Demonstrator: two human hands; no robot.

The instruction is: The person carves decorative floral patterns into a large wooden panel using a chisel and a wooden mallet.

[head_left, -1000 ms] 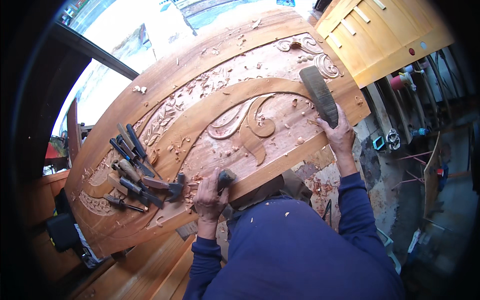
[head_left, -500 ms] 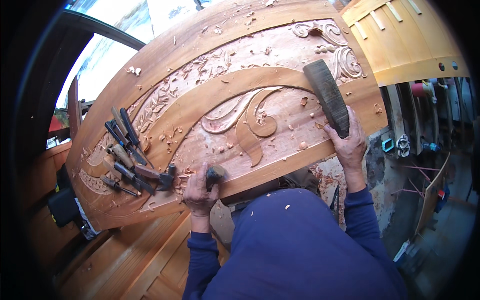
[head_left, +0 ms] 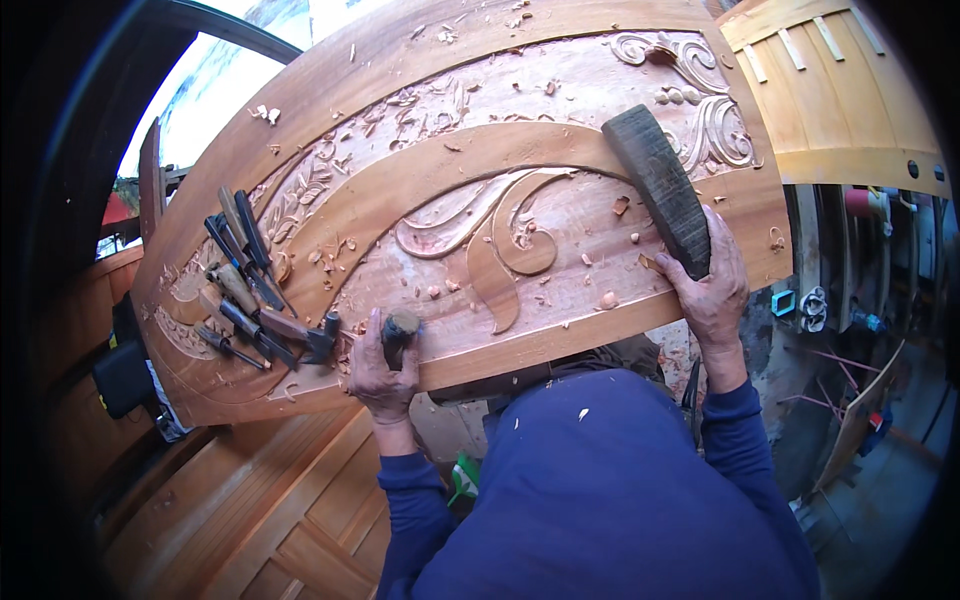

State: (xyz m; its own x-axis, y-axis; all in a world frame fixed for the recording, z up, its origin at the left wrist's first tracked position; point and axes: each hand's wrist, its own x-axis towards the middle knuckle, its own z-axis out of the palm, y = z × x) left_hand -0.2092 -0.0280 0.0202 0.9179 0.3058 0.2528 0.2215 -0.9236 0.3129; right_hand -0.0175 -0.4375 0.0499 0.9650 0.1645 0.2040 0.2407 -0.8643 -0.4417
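My left hand (head_left: 382,378) is closed around a tool with a short round wooden handle (head_left: 403,324), seen nearly end-on at the panel's near edge. Its working end is hidden, so its kind cannot be told. In my right hand (head_left: 720,300) is a thick, dark wooden block (head_left: 655,185), gripped at its near end and slanting away over the panel. Beneath both hands lies a carved wooden panel (head_left: 520,353) with raised scrolls and leaves, strewn with shavings. A raised scroll (head_left: 512,250) lies between my hands.
Several carving tools (head_left: 235,295) lie in a heap on the panel's left side, beside a hammer-like tool (head_left: 320,340). A paler slatted wooden panel (head_left: 830,90) stands at the far right. Another wooden door (head_left: 320,510) lies lower left. Long pieces (head_left: 850,240) stand at the right.
The whole view has shifted slightly. The dark block has turned a little in my right hand. The handle's round end in my left hand shows more clearly. Both grips stay the same.
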